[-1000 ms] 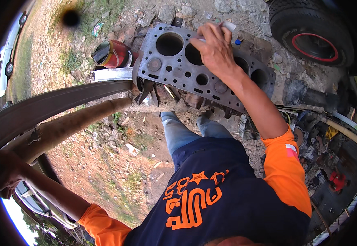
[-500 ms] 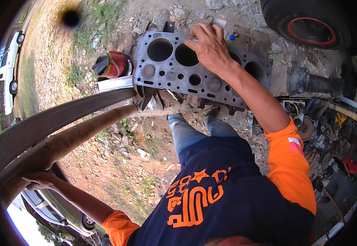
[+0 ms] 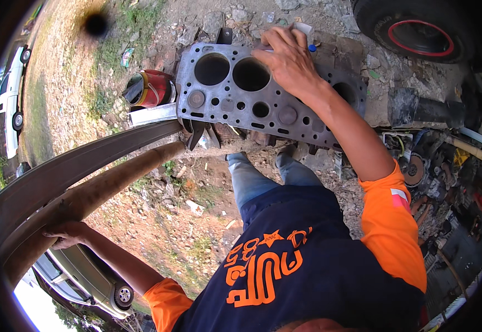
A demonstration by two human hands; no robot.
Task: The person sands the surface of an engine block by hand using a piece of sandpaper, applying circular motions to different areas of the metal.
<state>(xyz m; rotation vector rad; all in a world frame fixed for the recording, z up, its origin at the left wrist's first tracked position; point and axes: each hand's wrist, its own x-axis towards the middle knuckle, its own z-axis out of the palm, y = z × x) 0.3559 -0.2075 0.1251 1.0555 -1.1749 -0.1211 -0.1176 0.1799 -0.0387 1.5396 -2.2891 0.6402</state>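
A grey engine block (image 3: 228, 104) lies in front of me, its flat top face full of round cylinder bores and small holes. My right hand (image 3: 292, 60) is on that face near its far edge, just right of the second bore. Its fingers are bent and closed together; a thin pale edge shows by the fingertips, but what they hold is hidden. It covers part of the bore behind it. At the left, my left hand (image 3: 66, 234) grips a thick brown wooden post (image 3: 94, 193), with the fingers partly hidden around it.
A dark metal beam (image 3: 86, 155) runs beside the post toward the block. A red and black bucket (image 3: 151, 89) stands left of the block. A red-rimmed tyre (image 3: 374, 27) is at the far right, with machine parts (image 3: 415, 169) below it. Parked vehicles show at the left.
My right hand has slid slightly right over the block's top. My left hand has shifted a little up and right along the post. The view has tilted slightly.
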